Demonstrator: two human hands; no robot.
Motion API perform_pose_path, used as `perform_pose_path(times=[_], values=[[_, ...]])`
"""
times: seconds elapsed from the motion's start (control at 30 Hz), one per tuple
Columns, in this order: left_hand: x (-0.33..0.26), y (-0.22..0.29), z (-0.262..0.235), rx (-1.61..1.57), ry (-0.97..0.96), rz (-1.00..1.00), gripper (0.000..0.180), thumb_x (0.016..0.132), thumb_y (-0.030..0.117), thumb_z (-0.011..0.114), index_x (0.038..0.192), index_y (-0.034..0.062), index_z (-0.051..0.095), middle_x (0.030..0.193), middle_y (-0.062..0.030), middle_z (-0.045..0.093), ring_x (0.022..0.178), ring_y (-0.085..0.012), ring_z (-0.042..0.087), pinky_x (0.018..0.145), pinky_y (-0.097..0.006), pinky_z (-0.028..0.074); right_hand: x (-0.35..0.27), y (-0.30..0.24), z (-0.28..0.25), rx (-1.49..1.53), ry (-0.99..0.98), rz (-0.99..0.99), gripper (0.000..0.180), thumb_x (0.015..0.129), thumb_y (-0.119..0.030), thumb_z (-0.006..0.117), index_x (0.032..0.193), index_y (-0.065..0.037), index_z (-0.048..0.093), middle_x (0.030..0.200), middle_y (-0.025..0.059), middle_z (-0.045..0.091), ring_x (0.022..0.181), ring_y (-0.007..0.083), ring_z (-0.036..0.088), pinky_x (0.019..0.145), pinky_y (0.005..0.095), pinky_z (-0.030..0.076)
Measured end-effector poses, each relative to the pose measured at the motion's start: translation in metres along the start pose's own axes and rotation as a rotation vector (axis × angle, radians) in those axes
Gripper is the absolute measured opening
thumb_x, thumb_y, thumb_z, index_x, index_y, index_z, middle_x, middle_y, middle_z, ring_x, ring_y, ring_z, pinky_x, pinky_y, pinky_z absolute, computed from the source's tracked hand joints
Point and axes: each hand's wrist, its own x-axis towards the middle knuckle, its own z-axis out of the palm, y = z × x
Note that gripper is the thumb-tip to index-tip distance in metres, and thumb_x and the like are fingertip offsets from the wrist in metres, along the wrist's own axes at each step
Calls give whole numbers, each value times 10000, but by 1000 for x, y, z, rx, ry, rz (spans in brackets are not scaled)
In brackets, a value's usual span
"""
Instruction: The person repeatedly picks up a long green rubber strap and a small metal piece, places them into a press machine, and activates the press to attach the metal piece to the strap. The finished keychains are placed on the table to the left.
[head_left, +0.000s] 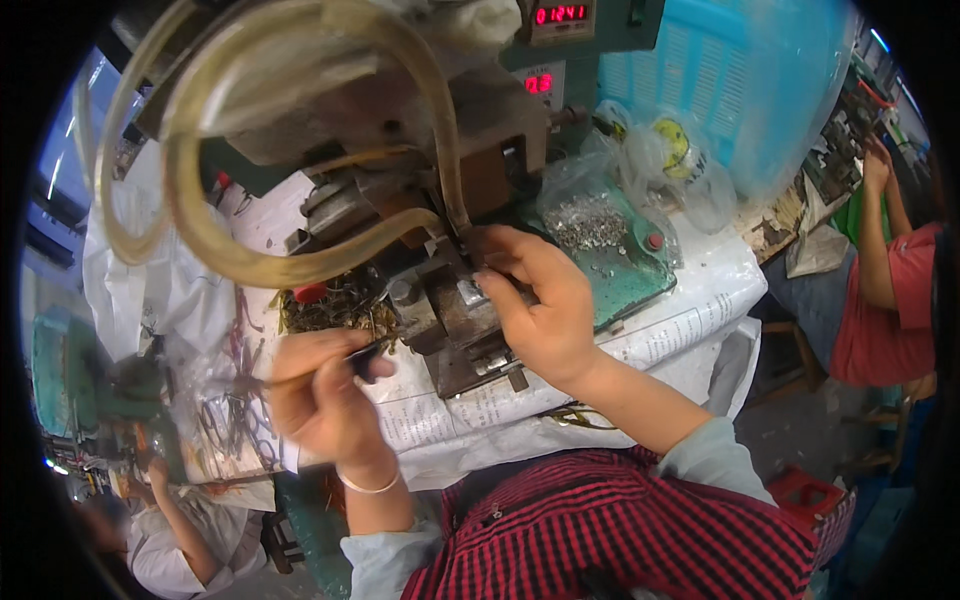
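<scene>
My left hand (335,395), a bracelet on its wrist, is closed on a slim dark strip (362,357) in front of the machine. A blurred brownish length (275,383) sticks out on the hand's left side; I cannot tell if it is part of the same piece. At the metal fixture (460,310) of the bench machine (400,120), my right hand (545,305) has thumb and fingers bent together beside the slot. Whatever those fingertips hold is too small or hidden. Just left of the fixture lies a pile of thin olive-brown pieces (345,312).
A thick yellowish hose (185,190) loops over the left side. Small metal parts fill a clear bag (585,222) on a green plate (640,280). Behind stands a blue basket (690,60). Other people work at the far right (885,310) and lower left (190,535).
</scene>
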Motion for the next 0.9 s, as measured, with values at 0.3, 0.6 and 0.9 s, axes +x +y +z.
perform_pose_path(times=[0.3,0.6,0.9], values=[[37,-7,12,104,-23,206,134,1008,16,610,1052,-101,658,972,-218,715,792,-214,713,568,-254,632,-4,-4,8,125,70,-16,618,843,5,770,1403,15,510,992,125,767,945,250,736,882,325,538],[8,1,14,448,-290,366,25,943,-47,642,928,-37,660,907,-209,721,711,-264,720,696,-393,641,6,-60,-30,311,-258,348,717,890,62,632,1545,35,340,1265,190,671,1239,238,617,1107,359,430],[-26,-23,51,651,-454,616,239,727,-11,888,907,77,759,801,-70,720,577,-186,626,492,-285,476,16,53,-96,-162,95,276,553,891,-4,668,1429,-33,546,1238,142,694,1142,262,666,1000,371,505]])
